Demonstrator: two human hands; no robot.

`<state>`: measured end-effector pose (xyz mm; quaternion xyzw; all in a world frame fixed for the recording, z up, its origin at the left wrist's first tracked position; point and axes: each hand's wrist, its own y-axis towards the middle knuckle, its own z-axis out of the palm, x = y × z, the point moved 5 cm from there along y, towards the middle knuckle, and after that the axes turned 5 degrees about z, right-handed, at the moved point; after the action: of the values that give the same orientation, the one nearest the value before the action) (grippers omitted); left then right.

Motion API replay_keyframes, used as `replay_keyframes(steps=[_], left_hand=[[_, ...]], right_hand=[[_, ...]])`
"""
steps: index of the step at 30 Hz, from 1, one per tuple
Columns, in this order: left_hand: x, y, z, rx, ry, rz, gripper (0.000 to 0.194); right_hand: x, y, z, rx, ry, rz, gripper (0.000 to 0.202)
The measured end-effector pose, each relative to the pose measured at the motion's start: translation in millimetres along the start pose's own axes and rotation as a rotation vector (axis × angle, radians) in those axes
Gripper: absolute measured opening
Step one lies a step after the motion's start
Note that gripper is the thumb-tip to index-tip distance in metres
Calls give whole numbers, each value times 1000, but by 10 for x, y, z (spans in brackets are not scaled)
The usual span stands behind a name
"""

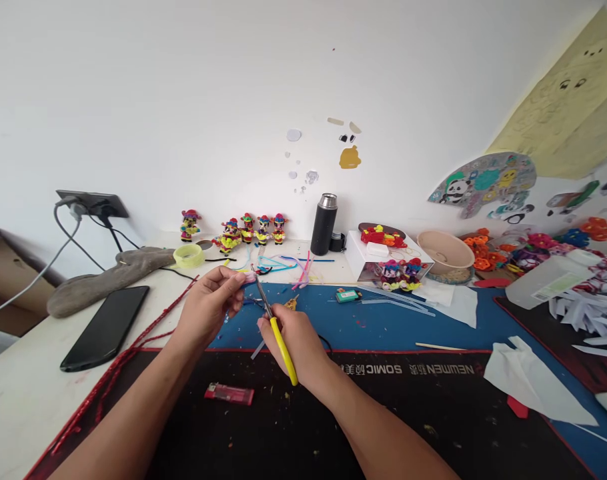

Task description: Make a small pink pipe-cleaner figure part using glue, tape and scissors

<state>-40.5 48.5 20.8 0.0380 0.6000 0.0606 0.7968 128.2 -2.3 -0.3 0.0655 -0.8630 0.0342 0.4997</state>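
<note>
Yellow-handled tool (285, 353) lies in my right hand (298, 337), fingers closed round it, its handle over the red-edged black mat (383, 427) and its metal tip slanting away above the blue mat (383, 333). Nearest me, left of that handle, a red lighter (228, 394) rests on the black mat. Red cords (121, 363) trail along that mat's left edge, and beside them, on the white left side of the bench (28, 393), is a black phone (106, 330). Farther out, my left hand (211, 300) pinches a small pale pink piece (250, 277) close to the tool's tip; whether the two touch I cannot tell. At the blue mat's far edge, two figurines (401, 275) stand just in front of a white box (352, 259). A roll of yellow tape (189, 255) sits past my left hand. Along the bench's far edge, by the wall (183, 100), stand five bright figurines (263, 231), with a black flask (324, 228) to their right.
</note>
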Motion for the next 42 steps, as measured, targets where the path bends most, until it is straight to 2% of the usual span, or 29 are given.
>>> replay_keyframes(steps=[4,8,11,14,18,28,32,35,42], left_hand=[[45,11,-7,-9,-74,-66,44],[41,10,-6,-9,-60,-61,40],[16,3,-2,-16,-45,-46,41],[-4,-3,0,-19,-42,-33,42],[-21,-7,0,2,-29,-14,39],[-71,-25,-21,4,-29,16,39],[-72,-28,-28,16,-19,28,36],[-73,-31,-26,15,-1,32,34],[-72,-48,29,52,12,1,41]], right_hand=[[44,0,-19,-1,2,14,19],[25,12,-15,4,48,1,19],[-21,7,12,59,116,25,21],[-47,-15,47,142,207,77,29],[-12,-39,52,177,287,109,41],[57,-79,9,251,310,56,51],[98,-92,-30,260,274,35,52],[71,-94,9,286,330,74,54],[12,-64,50,272,399,108,54]])
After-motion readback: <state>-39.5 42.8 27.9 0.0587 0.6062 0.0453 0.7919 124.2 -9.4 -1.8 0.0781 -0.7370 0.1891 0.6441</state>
